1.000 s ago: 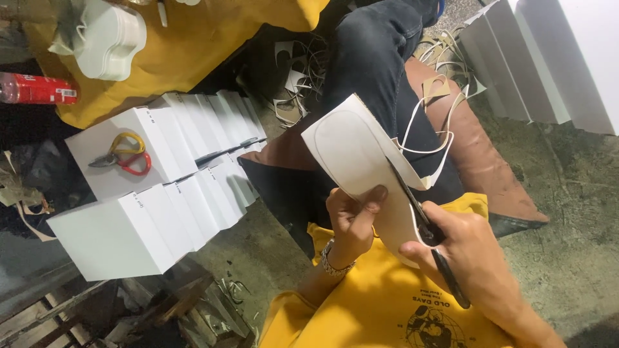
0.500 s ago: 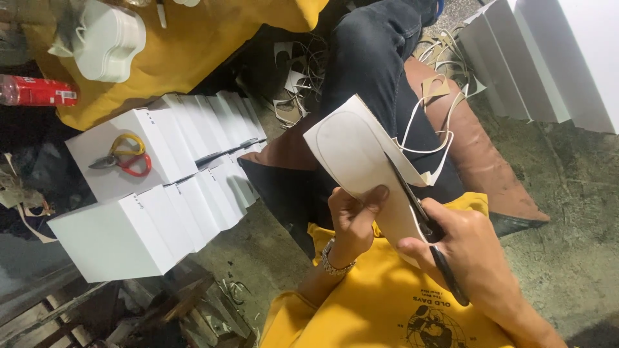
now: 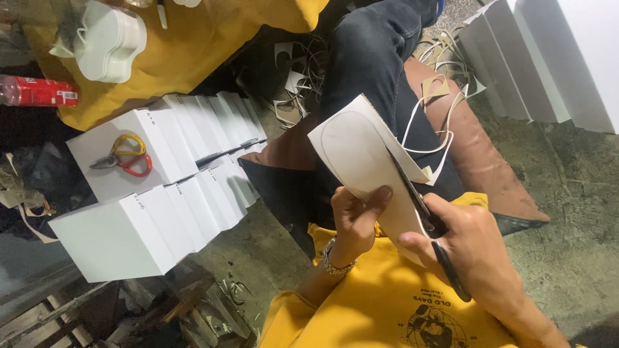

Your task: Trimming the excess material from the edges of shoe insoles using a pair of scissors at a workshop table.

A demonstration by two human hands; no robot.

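Gripping stiff white card (image 3: 361,161) centre frame, left hand (image 3: 354,216) grip clamped; right hand (image 3: 474,248) grip closed on black scissors (image 3: 422,216), thin offcut strip (image 3: 429,138) curling.

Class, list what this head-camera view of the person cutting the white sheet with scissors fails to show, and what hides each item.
- Scissors: the handles are wrapped by the right hand; the lower blade is behind the white sheet.
- Left hand: its fingers are behind the sheet; only the thumb shows.
- Right forearm: cut off by the bottom edge.
- Red bottle: cut off by the left edge.
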